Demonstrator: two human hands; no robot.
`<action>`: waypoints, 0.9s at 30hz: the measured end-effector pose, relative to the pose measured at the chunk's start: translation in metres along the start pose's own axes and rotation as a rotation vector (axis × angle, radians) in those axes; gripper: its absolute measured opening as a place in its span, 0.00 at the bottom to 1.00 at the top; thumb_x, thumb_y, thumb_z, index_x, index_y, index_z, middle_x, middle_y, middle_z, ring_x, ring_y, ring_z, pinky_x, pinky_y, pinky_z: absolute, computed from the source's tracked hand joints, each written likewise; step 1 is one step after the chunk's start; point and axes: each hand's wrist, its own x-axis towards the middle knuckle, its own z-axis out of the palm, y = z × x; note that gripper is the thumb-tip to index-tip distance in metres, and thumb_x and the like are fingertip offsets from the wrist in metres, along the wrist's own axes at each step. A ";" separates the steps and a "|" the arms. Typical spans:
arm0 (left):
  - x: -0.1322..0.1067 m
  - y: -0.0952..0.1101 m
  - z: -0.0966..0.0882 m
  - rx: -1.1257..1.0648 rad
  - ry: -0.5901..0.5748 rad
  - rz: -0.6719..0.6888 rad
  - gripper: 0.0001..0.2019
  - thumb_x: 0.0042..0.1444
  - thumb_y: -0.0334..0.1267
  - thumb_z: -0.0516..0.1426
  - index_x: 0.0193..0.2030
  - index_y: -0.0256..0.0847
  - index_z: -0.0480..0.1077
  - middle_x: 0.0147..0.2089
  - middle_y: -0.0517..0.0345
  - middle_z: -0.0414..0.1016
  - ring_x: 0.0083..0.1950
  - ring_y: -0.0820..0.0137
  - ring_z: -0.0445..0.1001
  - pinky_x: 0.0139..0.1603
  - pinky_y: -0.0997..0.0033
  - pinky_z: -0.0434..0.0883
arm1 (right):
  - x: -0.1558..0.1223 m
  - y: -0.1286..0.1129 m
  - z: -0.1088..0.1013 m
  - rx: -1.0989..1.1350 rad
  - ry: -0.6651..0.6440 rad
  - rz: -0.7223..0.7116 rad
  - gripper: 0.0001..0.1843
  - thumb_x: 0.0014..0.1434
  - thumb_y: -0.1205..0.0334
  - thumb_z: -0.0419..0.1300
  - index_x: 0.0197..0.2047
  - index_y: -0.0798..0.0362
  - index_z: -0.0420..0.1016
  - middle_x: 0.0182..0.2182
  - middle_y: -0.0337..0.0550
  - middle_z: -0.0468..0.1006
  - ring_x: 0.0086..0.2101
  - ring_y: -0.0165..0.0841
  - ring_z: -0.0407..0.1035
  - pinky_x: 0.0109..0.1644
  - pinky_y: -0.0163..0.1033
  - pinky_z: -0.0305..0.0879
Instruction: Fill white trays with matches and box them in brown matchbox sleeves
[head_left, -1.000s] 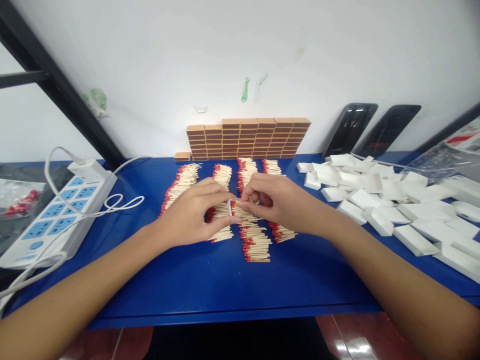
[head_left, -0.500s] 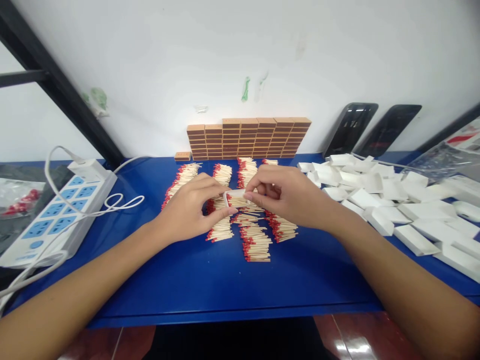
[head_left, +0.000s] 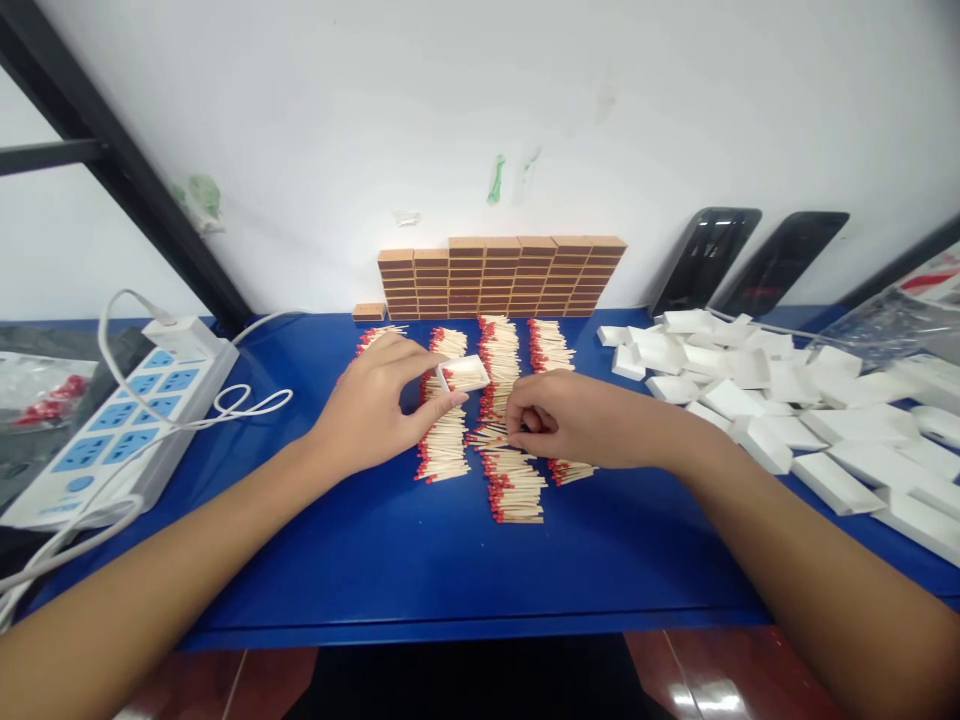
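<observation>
My left hand (head_left: 379, 405) grips a small white matchbox tray (head_left: 469, 362) by its left end, thumb in front and fingers behind. Inside the tray lie some red-headed matches (head_left: 463, 381). My right hand (head_left: 577, 415) is closed in a pinch at the tail ends of loose matches (head_left: 487, 437) in the middle row; how many its fingertips hold is hidden. Rows of matches lie around both hands, among them a left row (head_left: 444, 445), a centre pile (head_left: 514, 485) and a right row (head_left: 549, 345) partly covered by my right hand.
Stacked brown matchboxes (head_left: 502, 275) stand against the wall, with a single box (head_left: 369, 312) at their left. Many white trays (head_left: 750, 370) are heaped on the right. A power strip (head_left: 120, 420) with white cables lies at left; two black phone-like slabs (head_left: 705, 260) lean behind.
My right hand has left the tray and moved down and slightly right to the matches on the table. The tray in my left hand has risen a little and its contents show more.
</observation>
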 end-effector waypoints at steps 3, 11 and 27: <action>0.000 0.000 0.000 -0.006 -0.001 0.011 0.18 0.66 0.52 0.62 0.49 0.38 0.79 0.41 0.50 0.80 0.45 0.61 0.75 0.49 0.58 0.73 | -0.001 0.001 0.000 0.014 0.048 -0.029 0.03 0.60 0.65 0.63 0.34 0.50 0.76 0.27 0.36 0.75 0.26 0.29 0.64 0.29 0.37 0.58; 0.001 0.001 -0.001 -0.013 -0.036 0.018 0.17 0.66 0.50 0.62 0.51 0.37 0.78 0.38 0.52 0.78 0.44 0.61 0.74 0.49 0.58 0.72 | 0.001 -0.007 0.002 0.014 0.030 -0.014 0.05 0.59 0.69 0.62 0.32 0.50 0.74 0.28 0.36 0.76 0.28 0.29 0.65 0.31 0.37 0.59; 0.000 -0.001 0.000 -0.017 -0.063 0.038 0.18 0.67 0.51 0.61 0.51 0.38 0.78 0.40 0.51 0.79 0.44 0.61 0.75 0.50 0.57 0.72 | -0.001 0.003 -0.001 -0.020 -0.027 0.011 0.04 0.59 0.69 0.62 0.34 0.50 0.77 0.31 0.38 0.78 0.28 0.30 0.68 0.29 0.36 0.61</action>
